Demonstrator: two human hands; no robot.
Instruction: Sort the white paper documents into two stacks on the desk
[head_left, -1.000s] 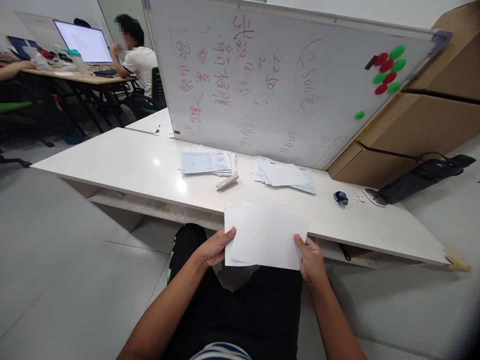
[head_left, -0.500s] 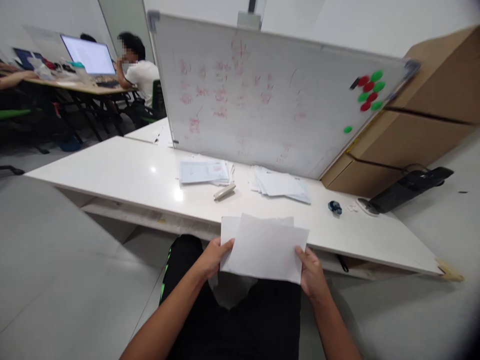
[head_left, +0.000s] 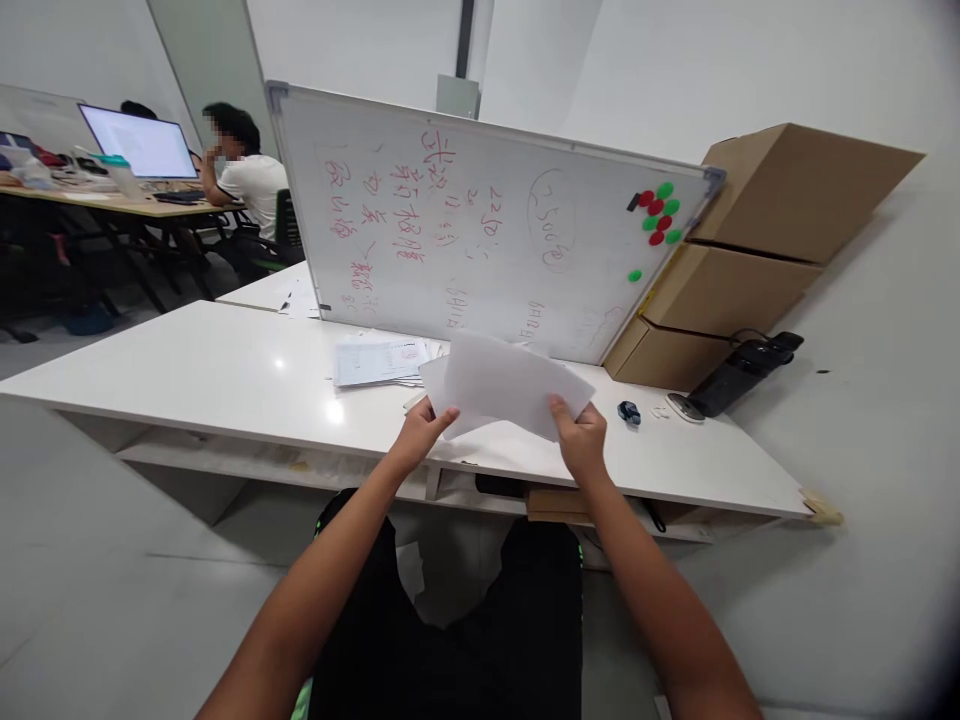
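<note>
White sheets of paper are stretched between my two hands, above the front part of the white desk. My left hand pinches their left edge, thumb on top. On the right side, my right hand grips the sheets the same way. The sheets overlap at a slight angle, and how many there are I cannot tell. Left of them lies a stack of printed papers. A beige object shows only in part beside my left hand. The papers hide the desk behind them.
A whiteboard with red writing and round magnets leans at the back. Cardboard boxes are stacked at the right, near a black bottle. A small dark blue object lies on the desk. A person sits at a far table.
Both hands have carried the white sheets up and forward, from over my lap to above the desk. The sheets now cover the right-hand paper stack. The camera view has shifted.
</note>
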